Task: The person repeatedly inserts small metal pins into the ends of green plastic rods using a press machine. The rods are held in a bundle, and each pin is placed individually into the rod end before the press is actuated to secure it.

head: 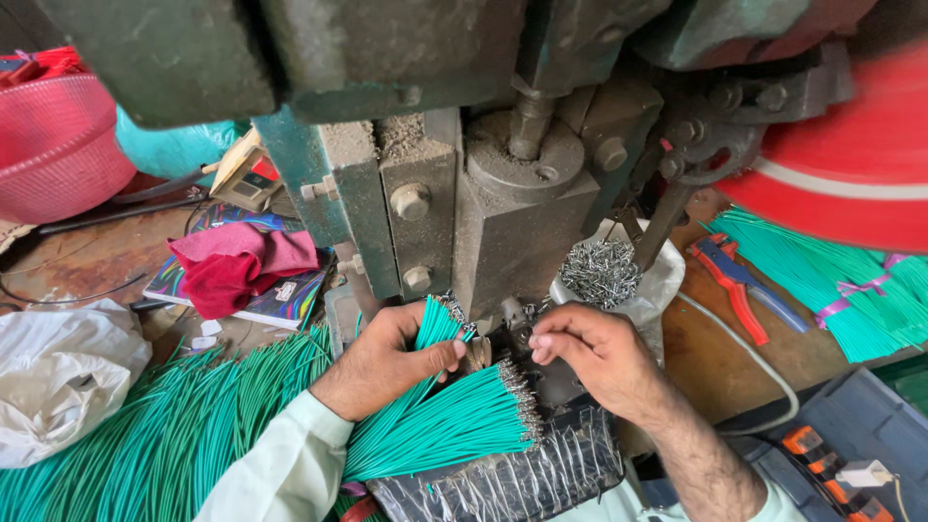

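Feeding step at the press point(522, 193): left hand point(382, 358) closed on green wire bundle point(435, 416), centre near; right hand point(590, 353) pinched at die, contents unclear. Next move demands precise single-wire alignment

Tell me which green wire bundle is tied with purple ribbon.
The bundle of green wires at far right, beside the red-and-blue crimping pliers; the other piles lie untied.

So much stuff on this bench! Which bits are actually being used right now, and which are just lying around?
In use:
left hand gripping green wires
right hand at the press
fanned wire bundle
metal terminals

Lying about:
red cloth
pink basket
red-blue pliers
white bag
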